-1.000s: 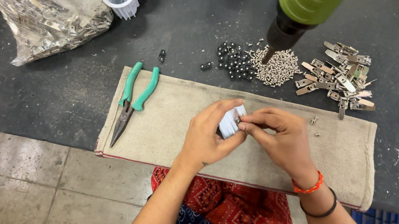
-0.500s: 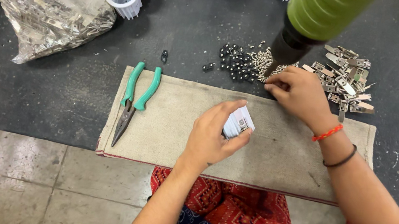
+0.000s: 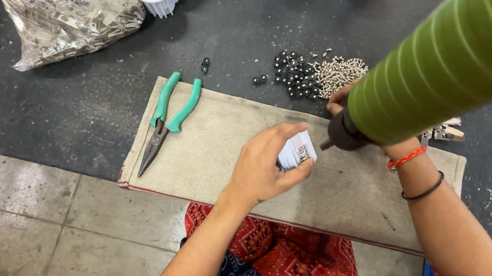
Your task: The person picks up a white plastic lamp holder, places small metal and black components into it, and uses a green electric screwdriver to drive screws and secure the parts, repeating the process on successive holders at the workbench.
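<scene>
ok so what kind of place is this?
Likely a small-parts assembly bench in a workshop: piles of screws and black parts, a bag of metal pieces, pliers on a cloth mat, and a hanging green power screwdriver.

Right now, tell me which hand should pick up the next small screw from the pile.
Right. The right hand already rests at the pile of silvery screws, partly hidden behind the green tool. The left hand is occupied, gripping the small white part over the cloth mat.
</scene>
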Action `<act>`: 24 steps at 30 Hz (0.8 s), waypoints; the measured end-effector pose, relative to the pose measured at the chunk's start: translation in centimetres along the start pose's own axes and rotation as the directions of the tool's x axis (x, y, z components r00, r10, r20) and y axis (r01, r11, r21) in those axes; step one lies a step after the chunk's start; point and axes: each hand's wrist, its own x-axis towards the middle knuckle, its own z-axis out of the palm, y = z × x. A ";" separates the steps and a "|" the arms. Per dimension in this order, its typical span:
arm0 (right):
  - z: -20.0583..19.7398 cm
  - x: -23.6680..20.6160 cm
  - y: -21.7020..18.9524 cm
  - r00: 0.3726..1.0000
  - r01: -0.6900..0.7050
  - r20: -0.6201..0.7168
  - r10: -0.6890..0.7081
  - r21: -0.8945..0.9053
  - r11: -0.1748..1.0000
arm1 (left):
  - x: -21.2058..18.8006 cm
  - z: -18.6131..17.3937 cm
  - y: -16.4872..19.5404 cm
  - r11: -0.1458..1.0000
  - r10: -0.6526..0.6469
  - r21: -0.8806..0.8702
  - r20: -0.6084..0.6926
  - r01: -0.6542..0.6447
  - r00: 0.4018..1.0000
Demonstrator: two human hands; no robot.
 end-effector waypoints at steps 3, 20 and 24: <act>-1.1 -0.6 -1.3 0.999 0.011 0.032 -0.008 -0.097 0.995 | 0.1 0.0 0.0 1.000 -0.005 0.014 -0.005 0.006 1.000; -1.2 -1.5 1.4 0.976 -0.140 0.169 0.136 0.006 0.990 | 0.1 0.0 0.1 1.000 0.001 0.018 -0.013 0.000 1.000; -0.8 -1.1 1.1 0.969 -0.074 0.201 0.140 -0.307 0.949 | 0.1 -0.1 0.1 1.000 0.015 0.015 -0.017 -0.015 1.000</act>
